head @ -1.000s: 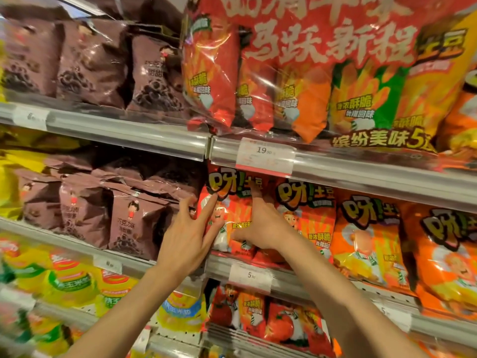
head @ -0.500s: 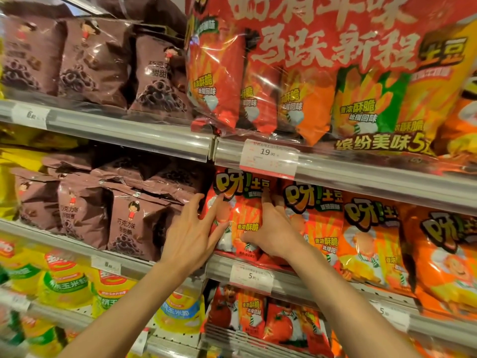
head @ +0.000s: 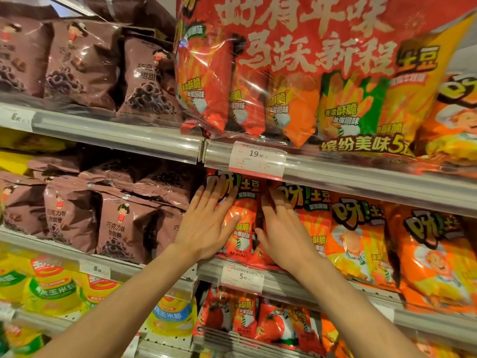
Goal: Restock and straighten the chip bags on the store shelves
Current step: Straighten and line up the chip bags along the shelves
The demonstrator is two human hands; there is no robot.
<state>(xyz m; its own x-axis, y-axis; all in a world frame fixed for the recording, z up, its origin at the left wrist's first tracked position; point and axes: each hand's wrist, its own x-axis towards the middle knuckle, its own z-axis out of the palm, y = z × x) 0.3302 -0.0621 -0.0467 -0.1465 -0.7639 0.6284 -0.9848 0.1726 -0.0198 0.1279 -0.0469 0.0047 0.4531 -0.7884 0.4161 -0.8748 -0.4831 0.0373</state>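
Both hands lie flat on the leftmost glossy red-orange tomato chip bag (head: 238,223) on the middle shelf, standing just above the white 5.90 price tag (head: 241,277). The left hand (head: 206,223) presses its left face with straight, spread fingers; the right hand (head: 281,233) presses its right edge, fingers extended and gripping nothing. The straightening looks midway: this bag stands upright, the orange chip bags (head: 358,241) to its right lean unevenly, and the brown chocolate ring snack bags (head: 124,223) to the left lie slumped, likely still needing attention.
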